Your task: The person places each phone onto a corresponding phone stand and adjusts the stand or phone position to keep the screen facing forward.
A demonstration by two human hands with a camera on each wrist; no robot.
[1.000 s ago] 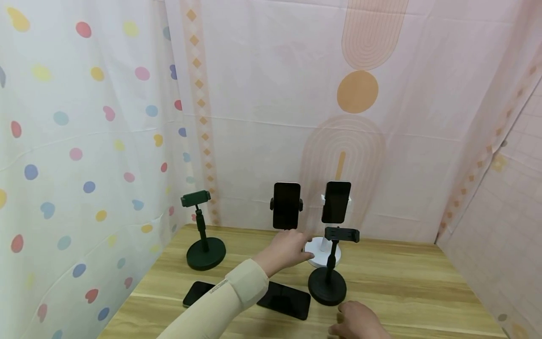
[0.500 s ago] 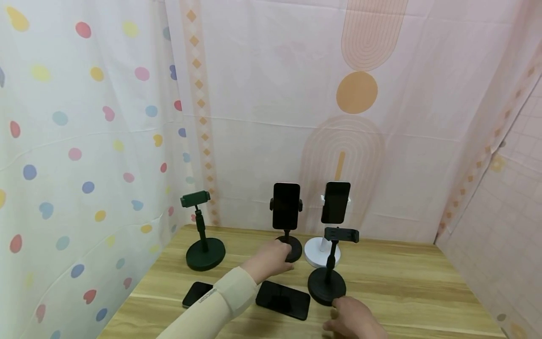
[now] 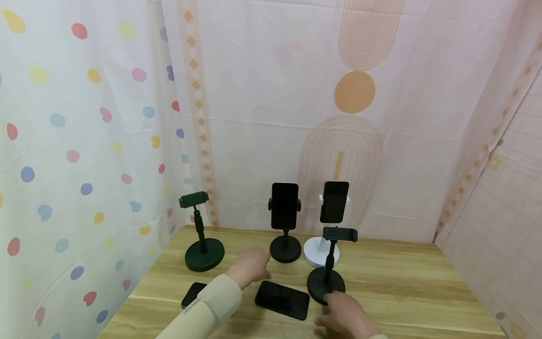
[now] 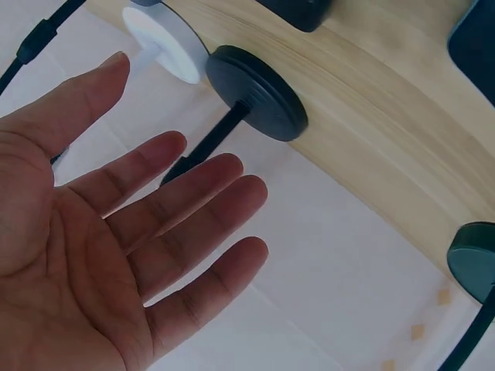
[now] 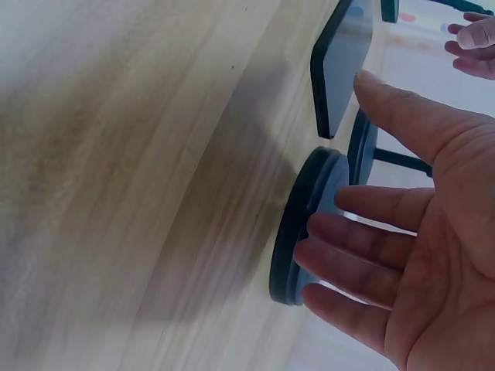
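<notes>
My left hand [image 3: 249, 267] is over the middle of the table, its fingers spread and holding nothing in the left wrist view. Below and to its right lies a black phone [image 3: 282, 300], flat and turned at an angle. A second phone [image 3: 193, 294] lies partly hidden under my left sleeve. At the front right, my right hand [image 3: 344, 312] reaches to the round base [image 3: 326, 284] of a black phone stand with a bare clamp [image 3: 340, 234]. In the right wrist view, the relaxed fingers [image 5: 352, 267] overlap that base, and the thumb stands apart.
At the back, a black stand [image 3: 285, 249] and a white stand [image 3: 312, 252] each carry an upright phone. A dark green stand [image 3: 205, 254] with a bare clamp is at the left. Patterned curtains [image 3: 254, 94] enclose the wooden table [image 3: 406, 287] behind and at the sides.
My left hand has drawn back leftward and toward me from the rear stands, uncovering the black stand's base. My right hand has moved slightly left and forward to the front stand's base.
</notes>
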